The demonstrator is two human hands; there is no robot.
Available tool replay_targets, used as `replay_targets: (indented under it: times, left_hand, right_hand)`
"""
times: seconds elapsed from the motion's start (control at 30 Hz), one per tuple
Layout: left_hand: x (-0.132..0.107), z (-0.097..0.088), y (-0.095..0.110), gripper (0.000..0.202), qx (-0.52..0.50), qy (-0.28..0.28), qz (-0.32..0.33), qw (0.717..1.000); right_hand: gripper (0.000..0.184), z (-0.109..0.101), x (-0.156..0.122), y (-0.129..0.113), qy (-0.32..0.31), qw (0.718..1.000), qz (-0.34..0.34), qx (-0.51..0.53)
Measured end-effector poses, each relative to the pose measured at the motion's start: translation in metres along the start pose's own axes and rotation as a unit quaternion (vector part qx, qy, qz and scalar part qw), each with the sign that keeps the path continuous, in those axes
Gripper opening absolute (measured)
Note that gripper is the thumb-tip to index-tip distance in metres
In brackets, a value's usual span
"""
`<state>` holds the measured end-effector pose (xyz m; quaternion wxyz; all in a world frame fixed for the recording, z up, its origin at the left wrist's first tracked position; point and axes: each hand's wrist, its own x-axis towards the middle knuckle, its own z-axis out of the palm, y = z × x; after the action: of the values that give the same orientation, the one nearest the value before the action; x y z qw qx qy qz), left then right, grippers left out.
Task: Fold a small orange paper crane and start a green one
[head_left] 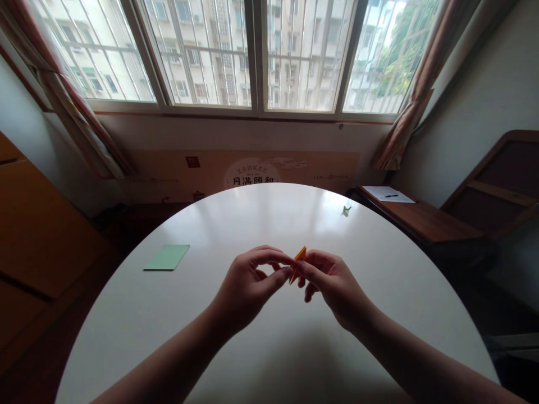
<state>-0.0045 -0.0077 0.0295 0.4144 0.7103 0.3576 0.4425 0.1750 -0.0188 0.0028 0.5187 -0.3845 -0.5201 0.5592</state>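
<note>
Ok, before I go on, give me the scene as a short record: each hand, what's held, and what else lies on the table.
Right hand: pinching the folded orange paper
Left hand: fingertips at the same paper, exact grip unclear
Table: white, rounded
Table, left side: green paper, lying flat
Table, far right: small green object, details too small to tell

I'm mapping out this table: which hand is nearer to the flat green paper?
Left. The left hand is to the right of the flat green paper, apart from it; the right hand is farther right, beyond the left hand, also apart.
</note>
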Motion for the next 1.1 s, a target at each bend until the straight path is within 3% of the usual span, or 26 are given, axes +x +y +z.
replay_targets:
  times: [0.13, 0.47, 0.73, 0.87, 0.97, 1.1]
  left_hand:
    - [0.0010, 0.0009, 0.0003, 0.009, -0.030, -0.005, -0.047, 0.998]
    - [0.0020, 0.0052, 0.0012, 0.008, -0.033, 0.052, -0.098, 0.993]
    - [-0.0012, 0.0066, -0.0031, 0.008, 0.035, 0.075, -0.048, 0.995]
    - [-0.0028, 0.0057, -0.0063, 0.007, 0.112, 0.093, 0.030, 0.989]
    - [-0.0032, 0.0050, -0.0065, 0.011, 0.126, 0.068, 0.076, 0.987]
    - [-0.0014, 0.0035, -0.0044, 0.014, 0.064, 0.021, 0.048, 0.997]
  right_hand:
    - [0.030, -0.0001, 0.0003, -0.0001, 0.003, 1.000, 0.010, -0.004]
    - [0.026, -0.0005, -0.0006, 0.0005, -0.011, 1.000, 0.023, -0.001]
    - [0.026, -0.0001, 0.0004, 0.0030, -0.001, 1.000, 0.028, -0.002]
    - [0.027, 0.0016, 0.0002, 0.0016, 0.009, 0.999, 0.040, 0.000]
    - [0.024, 0.0013, 0.0008, 0.0009, 0.019, 0.999, 0.038, -0.003]
    - [0.020, -0.0019, 0.0008, -0.0011, 0.010, 0.999, 0.030, 0.003]
